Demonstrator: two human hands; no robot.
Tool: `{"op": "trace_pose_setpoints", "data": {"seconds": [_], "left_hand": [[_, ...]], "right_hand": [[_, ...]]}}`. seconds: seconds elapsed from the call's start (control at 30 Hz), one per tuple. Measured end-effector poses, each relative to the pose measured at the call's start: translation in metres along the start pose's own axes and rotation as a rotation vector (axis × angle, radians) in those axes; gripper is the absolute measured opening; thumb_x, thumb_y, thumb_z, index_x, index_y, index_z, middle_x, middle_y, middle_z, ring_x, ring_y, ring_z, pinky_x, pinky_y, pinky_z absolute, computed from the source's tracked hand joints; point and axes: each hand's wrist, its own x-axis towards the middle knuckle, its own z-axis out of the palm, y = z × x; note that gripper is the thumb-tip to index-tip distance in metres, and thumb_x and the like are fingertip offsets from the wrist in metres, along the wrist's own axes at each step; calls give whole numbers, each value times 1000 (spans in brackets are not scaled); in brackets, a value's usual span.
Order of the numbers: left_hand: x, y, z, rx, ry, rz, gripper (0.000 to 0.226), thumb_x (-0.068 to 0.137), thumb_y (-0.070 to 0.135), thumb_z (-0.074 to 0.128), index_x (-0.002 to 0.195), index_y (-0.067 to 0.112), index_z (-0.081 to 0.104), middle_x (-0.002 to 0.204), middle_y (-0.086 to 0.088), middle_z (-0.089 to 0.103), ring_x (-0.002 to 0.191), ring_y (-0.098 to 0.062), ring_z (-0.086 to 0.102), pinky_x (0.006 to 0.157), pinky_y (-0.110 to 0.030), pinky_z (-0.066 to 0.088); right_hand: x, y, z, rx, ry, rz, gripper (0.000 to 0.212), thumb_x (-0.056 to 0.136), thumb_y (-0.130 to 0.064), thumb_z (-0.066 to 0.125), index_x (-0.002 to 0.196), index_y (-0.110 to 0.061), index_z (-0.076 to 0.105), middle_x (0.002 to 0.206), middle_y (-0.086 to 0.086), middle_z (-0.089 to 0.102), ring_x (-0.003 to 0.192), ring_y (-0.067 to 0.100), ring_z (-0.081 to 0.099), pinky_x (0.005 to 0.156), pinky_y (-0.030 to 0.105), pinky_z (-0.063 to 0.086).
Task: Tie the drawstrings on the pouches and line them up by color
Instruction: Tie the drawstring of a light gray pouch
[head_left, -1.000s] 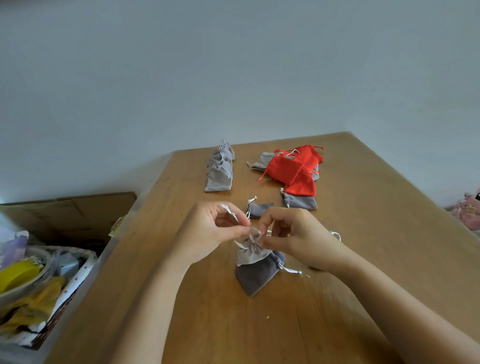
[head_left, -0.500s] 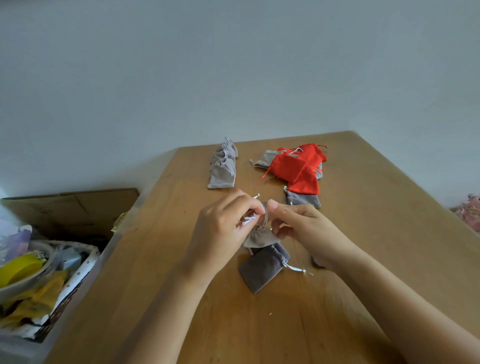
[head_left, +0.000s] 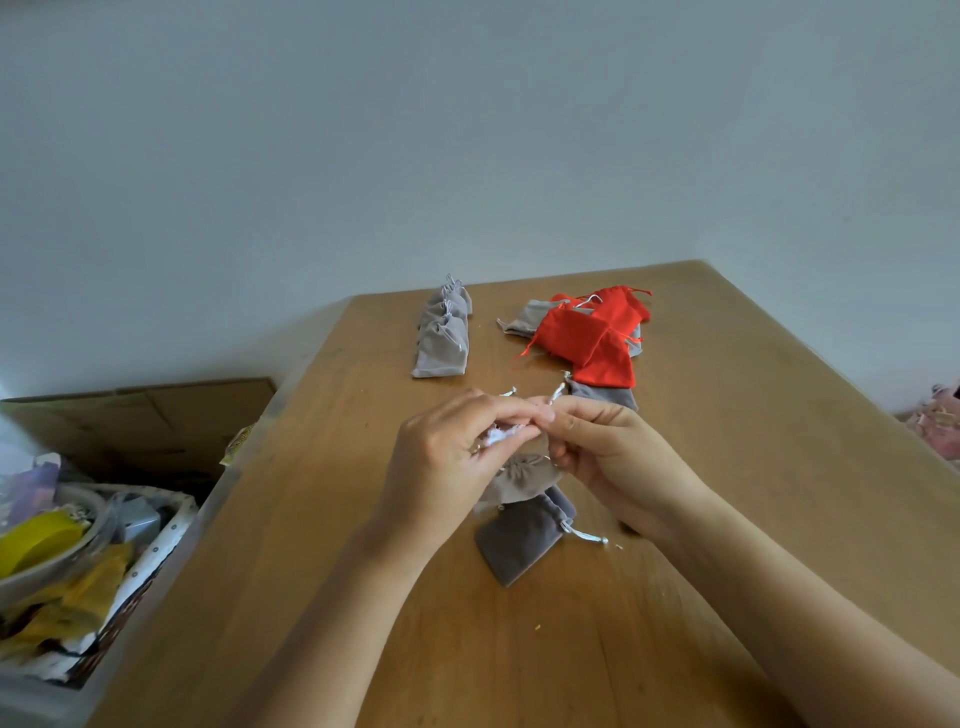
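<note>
I am seeing my hands moving closer together than a moment ago. My left hand (head_left: 447, 457) and right hand (head_left: 608, 447) are both pinching the white drawstring (head_left: 501, 434). The light grey pouch (head_left: 524, 475) is hanging under them, over the dark grey pouch (head_left: 519, 540). I think the knot is closing, so this pouch is nearly ready to be going to the grey row (head_left: 441, 338).

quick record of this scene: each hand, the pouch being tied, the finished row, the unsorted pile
left hand: pinches the drawstring of the light grey pouch
right hand: pinches the same drawstring, fingertips meeting the left hand's
pouch being tied: mouth gathered, over a dark grey pouch on the table
finished row: row of light grey pouches, far left
unsorted pile: red pouches overlapping grey ones, far middle
</note>
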Motion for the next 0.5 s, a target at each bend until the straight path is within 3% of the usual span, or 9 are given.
{"op": "trace_pose_setpoints", "data": {"seconds": [0.1,0.2,0.3,0.4,0.5], "left_hand": [[-1,-2,0,-90,47,-155,13,77,17,77,86,8,77,87,5,74,78,0,68,68,-16,53],[0,0,-1,-251,74,-404,10,76,22,74,83,14,75,86,14,74,78,3,68,68,-11,49],[6,2,-4,-489,91,-595,5,78,20,69,78,15,68,90,7,75,85,-7,70,74,-15,50],[10,2,-9,-709,118,-699,14,80,16,65,73,6,57,91,-5,76,92,-20,71,82,-24,53],[13,7,-11,-784,110,-715,16,81,16,64,72,6,54,85,-9,75,87,-23,72,80,-27,55]], "right_hand": [[2,1,0,61,29,-1,21,80,-22,58,90,-10,72,61,-6,58,56,5,45,61,16,39],[5,0,0,185,41,-20,20,82,-22,56,83,-14,75,73,-2,66,56,4,51,57,14,44],[7,-9,-2,399,94,-11,19,92,-18,49,83,-9,63,89,7,73,54,5,53,54,13,49],[7,-19,-8,541,213,-12,23,100,-13,41,83,-7,56,69,5,69,44,5,50,45,11,44],[8,-21,-13,460,248,-51,23,101,-13,39,85,-5,54,51,-2,49,40,5,41,40,12,38]]}}
